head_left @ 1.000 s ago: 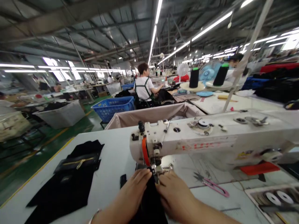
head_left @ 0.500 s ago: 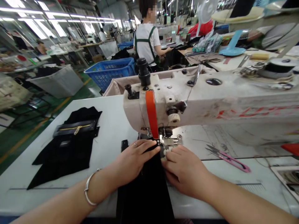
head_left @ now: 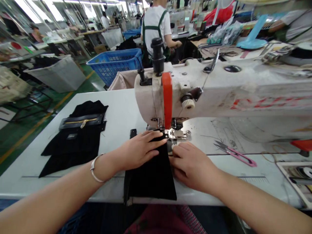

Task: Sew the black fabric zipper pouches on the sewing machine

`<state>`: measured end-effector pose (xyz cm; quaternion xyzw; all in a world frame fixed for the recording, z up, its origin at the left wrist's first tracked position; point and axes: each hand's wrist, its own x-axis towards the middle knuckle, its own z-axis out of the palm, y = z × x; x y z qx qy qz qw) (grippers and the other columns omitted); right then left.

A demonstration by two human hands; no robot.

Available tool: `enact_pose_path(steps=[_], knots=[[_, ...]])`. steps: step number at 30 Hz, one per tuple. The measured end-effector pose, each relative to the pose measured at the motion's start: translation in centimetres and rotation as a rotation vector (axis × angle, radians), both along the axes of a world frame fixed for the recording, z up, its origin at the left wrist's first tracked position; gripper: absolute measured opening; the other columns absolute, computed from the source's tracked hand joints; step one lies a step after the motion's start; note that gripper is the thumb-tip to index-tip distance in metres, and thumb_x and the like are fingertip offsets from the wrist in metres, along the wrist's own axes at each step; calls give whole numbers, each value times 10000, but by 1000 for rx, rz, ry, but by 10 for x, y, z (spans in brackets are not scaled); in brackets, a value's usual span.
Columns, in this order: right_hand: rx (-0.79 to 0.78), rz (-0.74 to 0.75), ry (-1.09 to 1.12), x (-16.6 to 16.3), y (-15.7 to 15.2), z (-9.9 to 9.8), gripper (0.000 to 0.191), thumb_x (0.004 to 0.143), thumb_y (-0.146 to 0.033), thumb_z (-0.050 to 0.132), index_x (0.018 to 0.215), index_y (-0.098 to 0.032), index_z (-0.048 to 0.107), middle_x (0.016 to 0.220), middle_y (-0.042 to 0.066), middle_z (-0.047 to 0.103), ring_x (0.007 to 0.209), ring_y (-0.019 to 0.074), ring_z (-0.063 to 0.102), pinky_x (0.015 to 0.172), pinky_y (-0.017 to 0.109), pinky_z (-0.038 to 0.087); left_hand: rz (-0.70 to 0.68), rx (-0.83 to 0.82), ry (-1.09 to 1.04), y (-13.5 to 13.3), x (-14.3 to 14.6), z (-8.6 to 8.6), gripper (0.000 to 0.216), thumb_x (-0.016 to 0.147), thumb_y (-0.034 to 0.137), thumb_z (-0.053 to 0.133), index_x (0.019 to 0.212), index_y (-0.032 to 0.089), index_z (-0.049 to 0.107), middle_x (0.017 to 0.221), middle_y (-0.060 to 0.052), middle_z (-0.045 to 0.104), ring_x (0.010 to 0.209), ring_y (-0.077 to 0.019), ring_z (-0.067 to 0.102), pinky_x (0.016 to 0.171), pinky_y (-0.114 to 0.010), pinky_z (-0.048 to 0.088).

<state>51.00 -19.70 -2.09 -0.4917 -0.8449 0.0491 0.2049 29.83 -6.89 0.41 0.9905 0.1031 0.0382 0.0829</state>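
A black fabric panel (head_left: 151, 182) lies under the presser foot (head_left: 177, 134) of a white sewing machine (head_left: 219, 94). My left hand (head_left: 140, 148) rests flat on the panel, fingers stretched toward the needle area. At the panel's right edge, just in front of the foot, my right hand (head_left: 191, 165) has its fingers curled closed against the fabric; its fingertips are partly hidden. A dark strip (head_left: 127, 185) runs along the panel's left side. Pink-handled thread snips (head_left: 235, 153) lie on the table to the right of my right hand.
Stacked black pieces with a zippered strip (head_left: 81, 122) lie on the left of the table (head_left: 119, 107). An orange guard (head_left: 167, 100) hangs at the machine head. Beyond stand a blue basket (head_left: 114, 66), a grey bin (head_left: 57, 76) and a person in a white shirt (head_left: 156, 26).
The view has tilted down and shifted, so the panel's near edge and the table's front edge now show. Both hands keep nearly the same places by the presser foot.
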Motion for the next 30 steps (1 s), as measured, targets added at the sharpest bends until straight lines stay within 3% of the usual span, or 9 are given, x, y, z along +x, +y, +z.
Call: enact_pose_path(steps=[3, 4, 6, 8, 12, 18, 23, 27, 30], knots=[[-88, 79, 135, -7, -29, 7, 78, 756, -173, 605, 830, -193, 618, 1018, 73, 606, 1004, 224, 532, 879, 392, 437, -5, -47, 36, -45, -16, 10, 833, 865, 637, 565, 1484, 122, 349, 1502, -174, 415, 1412, -330, 361, 1137, -543, 359], [-104, 80, 174, -11, -39, 6, 85, 765, -189, 614, 850, -191, 619, 1048, 73, 619, 1047, 227, 538, 941, 406, 435, 14, -40, 19, -61, -21, 11, 811, 877, 598, 575, 1482, 109, 348, 1497, -170, 426, 1406, -316, 377, 1134, -509, 383], [-49, 42, 220, -21, -57, -1, 110, 827, -204, 616, 934, -187, 634, 1096, 60, 651, 1093, 214, 552, 1025, 415, 411, 48, 21, -70, -89, -33, 9, 495, 975, 286, 495, 1443, 144, 421, 1433, -105, 524, 1366, -236, 449, 1129, -413, 419], [60, -25, 245, -32, -68, -12, 180, 900, -186, 591, 1072, -184, 640, 1159, 44, 667, 1128, 197, 556, 1044, 404, 403, 185, 26, -208, -103, -42, 7, 399, 975, 115, 415, 1350, 186, 529, 1308, -43, 635, 1240, -163, 575, 1073, -308, 480], [152, -91, 304, -43, -72, -26, 242, 946, -164, 555, 1176, -169, 631, 1162, 47, 684, 1078, 179, 587, 925, 363, 474, 571, -18, -377, -103, -50, 13, 279, 975, 200, 496, 1220, 247, 621, 1163, 10, 697, 1031, -147, 675, 966, -267, 546], [212, -93, 314, -43, -74, -25, 148, 957, -149, 535, 1038, -159, 659, 1047, 43, 712, 1007, 177, 605, 891, 345, 480, 158, 144, -124, -107, -40, 3, 371, 969, 84, 349, 1227, 133, 611, 1216, -93, 650, 1106, -221, 600, 962, -380, 526], [255, -86, 329, -42, -77, -27, 130, 945, -134, 542, 988, -150, 663, 1016, 47, 715, 982, 172, 612, 876, 341, 483, 162, 157, -46, -120, -30, -6, 268, 972, 153, 447, 1165, 112, 628, 1109, -116, 651, 998, -257, 587, 895, -452, 512], [283, -87, 342, -40, -81, -29, 160, 934, -128, 551, 1043, -138, 668, 990, 56, 712, 960, 176, 616, 875, 349, 490, 148, 40, -116, -124, -28, -9, 246, 966, 133, 499, 1174, 140, 630, 1060, -83, 653, 975, -218, 582, 890, -399, 506], [274, -108, 325, -39, -84, -30, 180, 930, -136, 564, 1072, -141, 674, 943, 55, 705, 932, 184, 613, 852, 351, 495, 235, -64, -262, -126, -26, -10, 212, 948, 104, 551, 1128, 155, 649, 1005, -57, 654, 925, -176, 578, 848, -324, 506]])
